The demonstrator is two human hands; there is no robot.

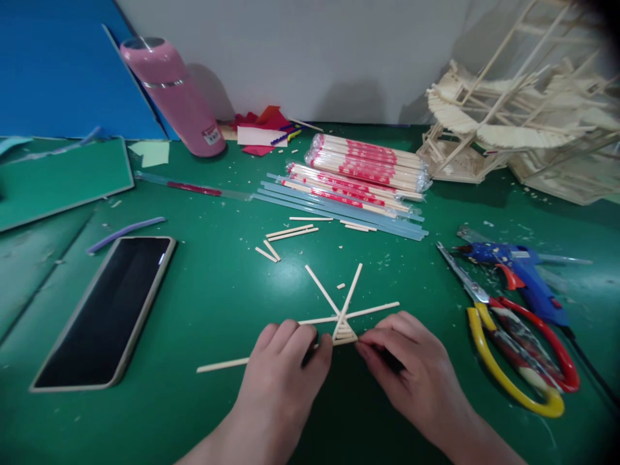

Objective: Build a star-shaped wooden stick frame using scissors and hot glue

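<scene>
A small frame of thin wooden sticks [341, 316] lies on the green table, with two sticks crossing in an X and short pieces laid like rungs across its near end. My left hand [283, 368] is closed over a long wooden stick [220, 365], whose end sticks out to the left; the thumb presses by the frame's near left corner. Thumb and fingertips of my right hand [411, 361] pinch together at the near right corner of the frame. Another long stick [375, 310] runs across behind both hands. Part of the sticks is hidden under my left fingers.
Cut sticks [293, 231] lie beyond the frame, before glue sticks [339, 210] and wrapped chopstick bundles [368, 161]. Scissors [513, 355] and a blue glue gun [518, 258] are right. A phone [106, 313] and pink bottle [177, 97] are left. A stick model [484, 123] stands back right.
</scene>
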